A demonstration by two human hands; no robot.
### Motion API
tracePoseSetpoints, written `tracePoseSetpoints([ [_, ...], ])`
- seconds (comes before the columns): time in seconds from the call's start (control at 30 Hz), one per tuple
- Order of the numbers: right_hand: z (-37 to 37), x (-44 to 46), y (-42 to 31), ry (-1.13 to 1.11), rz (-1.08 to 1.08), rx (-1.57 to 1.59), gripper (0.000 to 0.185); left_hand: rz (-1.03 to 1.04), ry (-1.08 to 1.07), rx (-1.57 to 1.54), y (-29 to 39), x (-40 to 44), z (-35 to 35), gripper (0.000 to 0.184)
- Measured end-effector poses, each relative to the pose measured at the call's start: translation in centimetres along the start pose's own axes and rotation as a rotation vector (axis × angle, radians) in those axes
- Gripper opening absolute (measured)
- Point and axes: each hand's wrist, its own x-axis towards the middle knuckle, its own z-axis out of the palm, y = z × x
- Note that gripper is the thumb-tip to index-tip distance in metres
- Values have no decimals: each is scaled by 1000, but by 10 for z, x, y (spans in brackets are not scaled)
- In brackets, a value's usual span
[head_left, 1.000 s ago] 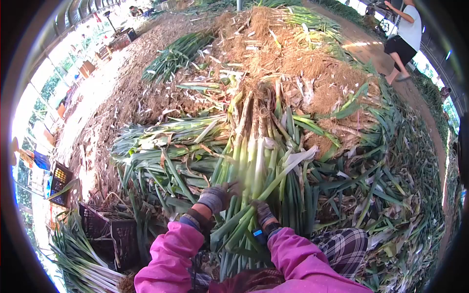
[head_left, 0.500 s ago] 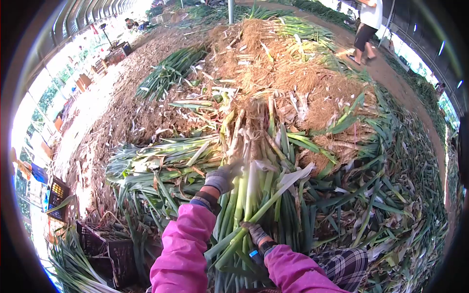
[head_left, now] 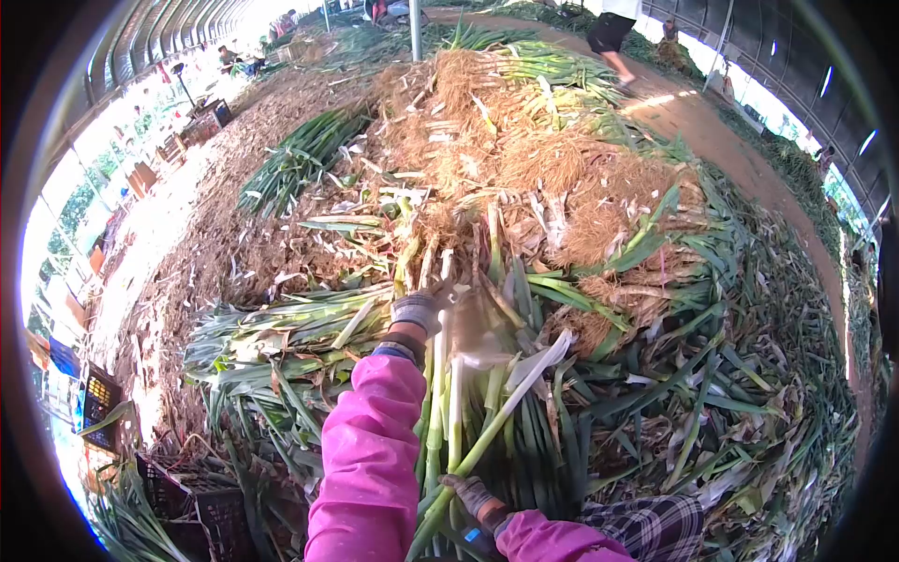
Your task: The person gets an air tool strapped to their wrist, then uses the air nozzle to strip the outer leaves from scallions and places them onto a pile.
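My left hand (head_left: 417, 311), in a grey glove, is closed at the pale upper part of the long green onions (head_left: 455, 412), close to their root ends. Its fingertips are partly hidden and the stalks beside it are smeared by motion. Lower down, my right hand (head_left: 474, 495), also gloved, grips the green leaf part of a green onion that slants up to the right. Its white stalk (head_left: 524, 384) lies across the others. Loose pale skin (head_left: 487, 351) hangs over the bunch.
Root-ended green onions (head_left: 562, 159) are heaped ahead. Cut leaves (head_left: 749, 375) cover the right side, and a leafy bundle (head_left: 304, 155) lies at upper left. Dark plastic crates (head_left: 225, 520) stand at lower left. A person (head_left: 611, 37) is on the path at upper right, near a pole (head_left: 416, 28).
My left hand has moved up the stalks towards the roots. My right hand has shifted slightly down and left, still gripping the leaves. The person at the back has moved left in view.
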Motion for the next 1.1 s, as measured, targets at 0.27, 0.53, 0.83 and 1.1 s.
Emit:
tracePoseSetpoints([
  [0.27, -4, 23, -41, -38, -165, -76, 38, -128, -283, 108, 40, -141, -16, 47],
  [0.53, 10, 7, -82, -81, -41, 96, 28, -469, 152, -482, 34, -337, 57, 46],
  [0.83, -17, -19, -62, -220, -20, 412, 23, -616, -242, -207, 74, -202, 96, 43],
  [1.1, -62, -74, -48, -26, -340, 153, 30, -730, 118, -436, 99, -217, 104, 53],
])
